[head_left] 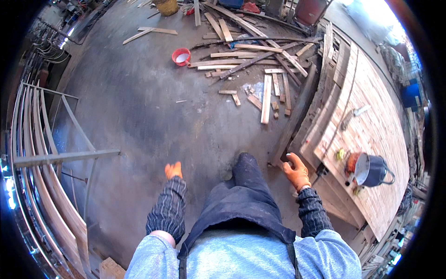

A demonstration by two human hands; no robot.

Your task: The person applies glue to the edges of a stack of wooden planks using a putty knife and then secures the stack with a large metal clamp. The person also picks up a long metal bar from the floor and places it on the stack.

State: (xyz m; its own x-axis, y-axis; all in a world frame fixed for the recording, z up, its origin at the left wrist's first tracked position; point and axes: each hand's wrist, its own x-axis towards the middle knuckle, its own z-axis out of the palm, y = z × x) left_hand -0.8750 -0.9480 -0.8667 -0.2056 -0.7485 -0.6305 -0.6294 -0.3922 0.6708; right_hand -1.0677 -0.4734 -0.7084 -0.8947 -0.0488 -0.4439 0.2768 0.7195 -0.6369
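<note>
Here we are, looking down: L hand (pixel 173 171) in an orange glove, out over the grey floor (pixel 139 111), fingers bunched & foreshortened, can't tell how far they're open, nothing seen in its grip. R hand (pixel 297 173), same glove colour, is clearer: thumb & index spread in a loose C, other fingers part bent, nothing seen btwn them. It's just beside the near edge of the board stack (pixel 320 118) on the R, contact can't be told. On top of that stack, big light wood panel (pixel 381 125), strips running lengthwise; nr its close edge sits a dark pot (pixel 374 171) w/ loop handle, an orange-brown round item (pixel 353 163) right next to it, & farther up a small pale-handled tool (pixel 357 114). Dark apron (pixel 246 209) btwn the arms, striped dark sleeve covers (pixel 168 204) on both forearms. Over L, metal rack (pixel 69 157) w/ long boards (pixel 55 195) along it, well apart from L hand. Up ahead, a messy scrap-wood pile (pixel 260 60) on the floor, red bucket (pixel 180 50) w/ whitish contents at its L side, yellowish tub (pixel 167 7) farther back, cut off by the view's top edge.
</note>
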